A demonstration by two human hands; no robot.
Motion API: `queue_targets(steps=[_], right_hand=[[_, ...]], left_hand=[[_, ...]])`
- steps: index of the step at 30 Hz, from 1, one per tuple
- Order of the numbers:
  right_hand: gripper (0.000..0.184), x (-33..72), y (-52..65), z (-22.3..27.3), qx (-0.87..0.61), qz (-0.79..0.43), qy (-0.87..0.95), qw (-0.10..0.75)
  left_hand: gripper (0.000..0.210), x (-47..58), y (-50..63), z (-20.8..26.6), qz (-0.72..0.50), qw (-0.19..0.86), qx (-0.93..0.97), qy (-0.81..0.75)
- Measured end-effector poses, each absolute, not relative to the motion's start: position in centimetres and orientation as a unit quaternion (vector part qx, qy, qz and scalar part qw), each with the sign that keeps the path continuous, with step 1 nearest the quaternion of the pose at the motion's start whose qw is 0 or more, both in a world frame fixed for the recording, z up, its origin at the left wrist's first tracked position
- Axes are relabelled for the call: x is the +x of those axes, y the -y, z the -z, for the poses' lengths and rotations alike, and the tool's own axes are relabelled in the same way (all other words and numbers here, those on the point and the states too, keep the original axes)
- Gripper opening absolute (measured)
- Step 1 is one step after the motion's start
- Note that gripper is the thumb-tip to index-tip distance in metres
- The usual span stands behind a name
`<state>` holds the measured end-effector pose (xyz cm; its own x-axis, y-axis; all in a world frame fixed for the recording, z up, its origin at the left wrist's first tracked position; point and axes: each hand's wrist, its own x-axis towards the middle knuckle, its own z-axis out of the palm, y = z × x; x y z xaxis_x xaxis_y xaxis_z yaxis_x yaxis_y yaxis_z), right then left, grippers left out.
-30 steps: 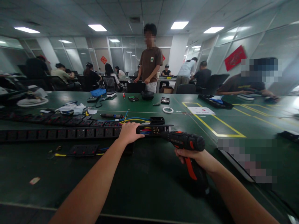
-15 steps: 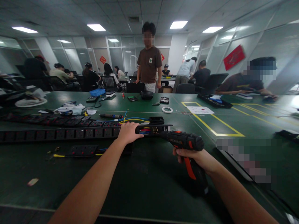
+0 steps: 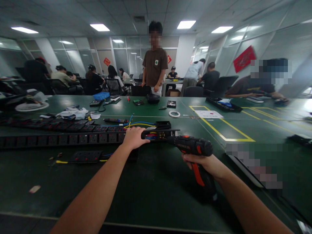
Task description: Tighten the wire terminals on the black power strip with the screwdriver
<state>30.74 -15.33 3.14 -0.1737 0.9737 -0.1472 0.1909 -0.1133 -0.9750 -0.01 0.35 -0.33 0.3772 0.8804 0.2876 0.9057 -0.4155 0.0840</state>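
Observation:
My left hand (image 3: 135,137) is closed around the right-hand end of a long black power strip (image 3: 80,139) that lies across the table. Beyond my fingers its open end section (image 3: 162,134) shows coloured wires and brass-coloured terminals. My right hand (image 3: 202,161) grips a black and orange cordless screwdriver (image 3: 192,145) by its handle. The tool points left, its tip at the terminals; whether it touches a screw is too small to tell. A short black socket piece (image 3: 87,156) with yellow and blue wires lies in front of the strip.
Behind the strip lie more socket strips (image 3: 73,126), a pen-like black tool (image 3: 115,120) and a white tape roll (image 3: 174,114). A blue bin (image 3: 101,96) stands farther back. At right lies a black tray (image 3: 224,105). A person (image 3: 155,66) stands across the table; others sit around.
My hands, the strip and the screwdriver stay almost in place. The person across the table has brought their hands toward the front of the body.

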Motion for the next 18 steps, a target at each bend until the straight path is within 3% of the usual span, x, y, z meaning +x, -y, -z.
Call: queue_targets(steps=[9, 18], right_hand=[[0.026, 30.69, 15.23, -3.18, -0.505, -0.529, 0.571, 0.372], [0.030, 30.77, 15.24, -3.09, -0.508, -0.534, 0.571, 0.362]], left_hand=[[0.069, -0.07, -0.28, 0.32, 0.147, 0.047, -0.829, 0.537], [0.069, -0.05, -0.22, 0.18, 0.143, 0.049, -0.830, 0.536]])
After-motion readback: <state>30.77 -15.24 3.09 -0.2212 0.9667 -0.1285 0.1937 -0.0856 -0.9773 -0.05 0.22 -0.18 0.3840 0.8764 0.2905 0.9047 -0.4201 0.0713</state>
